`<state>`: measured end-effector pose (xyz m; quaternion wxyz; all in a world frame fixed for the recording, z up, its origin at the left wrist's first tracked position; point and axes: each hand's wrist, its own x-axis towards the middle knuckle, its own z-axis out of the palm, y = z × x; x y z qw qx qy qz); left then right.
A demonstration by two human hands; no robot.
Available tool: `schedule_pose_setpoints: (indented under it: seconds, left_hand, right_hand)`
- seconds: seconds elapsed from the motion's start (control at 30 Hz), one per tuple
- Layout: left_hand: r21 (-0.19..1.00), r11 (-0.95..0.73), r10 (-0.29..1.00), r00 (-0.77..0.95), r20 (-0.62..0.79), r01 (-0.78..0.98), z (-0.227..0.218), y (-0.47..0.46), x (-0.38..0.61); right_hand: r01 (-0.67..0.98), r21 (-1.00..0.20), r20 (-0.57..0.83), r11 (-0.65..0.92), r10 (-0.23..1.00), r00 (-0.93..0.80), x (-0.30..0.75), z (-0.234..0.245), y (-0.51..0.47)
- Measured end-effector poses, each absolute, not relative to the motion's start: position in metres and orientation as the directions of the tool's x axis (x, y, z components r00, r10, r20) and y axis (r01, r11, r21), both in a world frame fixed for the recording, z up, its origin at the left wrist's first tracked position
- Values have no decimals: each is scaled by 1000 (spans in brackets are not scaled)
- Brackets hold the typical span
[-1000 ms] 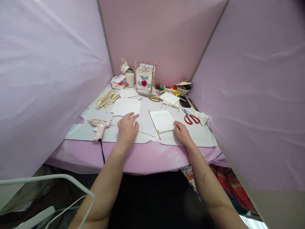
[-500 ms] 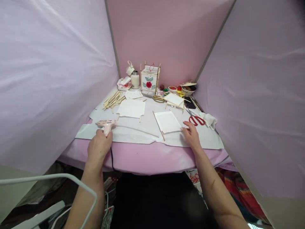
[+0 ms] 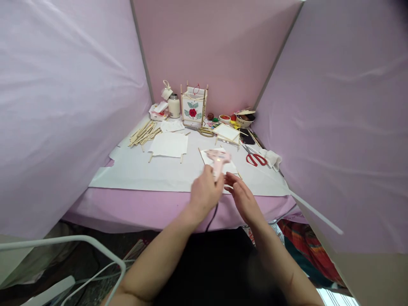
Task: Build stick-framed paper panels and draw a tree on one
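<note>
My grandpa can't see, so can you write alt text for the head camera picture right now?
A person's left hand grips a pink glue gun over a white panel, the open right hand close beside it. Farther back are a stick-framed box with a red rose, a pile of sticks and red-handled scissors.

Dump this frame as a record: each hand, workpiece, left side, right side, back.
Left hand: gripping pink glue gun by its handle
Right hand: fingers loosely curved, near the glue gun; contact unclear
Workpiece: white panel edged with sticks, partly hidden behind gun and hands
Left side: pile of sticks; white sheet with stick ends protruding
Right side: red-handled scissors beside white cloth
Back: stick-framed box with red flower, upright; cream jar
</note>
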<state>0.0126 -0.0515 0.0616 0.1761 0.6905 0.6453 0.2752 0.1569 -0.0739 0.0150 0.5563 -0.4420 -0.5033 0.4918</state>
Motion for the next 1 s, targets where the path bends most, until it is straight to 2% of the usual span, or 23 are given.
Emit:
schedule_pose_setpoints:
  seconds: [0.1, 0.2, 0.33, 0.43, 0.5, 0.63, 0.83, 1.0]
  left_hand:
    - [595, -208, 978, 161, 132, 776, 52, -57, 53]
    - [598, -247, 968, 217, 122, 763, 40, -64, 75]
    - [617, -311, 944, 308, 115, 723, 31, -68, 77]
    - [629, -445, 868, 479, 127, 638, 39, -57, 57]
    - [614, -526, 802, 583, 128, 588, 47, -35, 36]
    - [429, -414, 910, 380, 167, 803, 47, 23, -2]
    - [398, -459, 883, 459, 100, 794, 8, 58, -14]
    - [392, -493, 857, 511, 67, 777, -3, 53, -19]
  right_hand:
    - [-377, -923, -93, -79, 996, 18, 158, 25, -64]
    - [-508, -833, -275, -220, 961, 34, 166, 28, -58]
    - [-567, -798, -287, -203, 956, 63, 173, 25, -57]
    - [-568, -809, -256, -153, 961, 105, 176, 22, -57]
    - [-543, -833, -233, -106, 957, 171, 178, 21, -55]
    - [-405, -905, -232, -129, 948, 216, 179, 19, -51]
    - [-45, -974, -226, -222, 965, 130, 175, 7, -45]
    - [109, -963, -235, -245, 967, 97, 171, -1, -45]
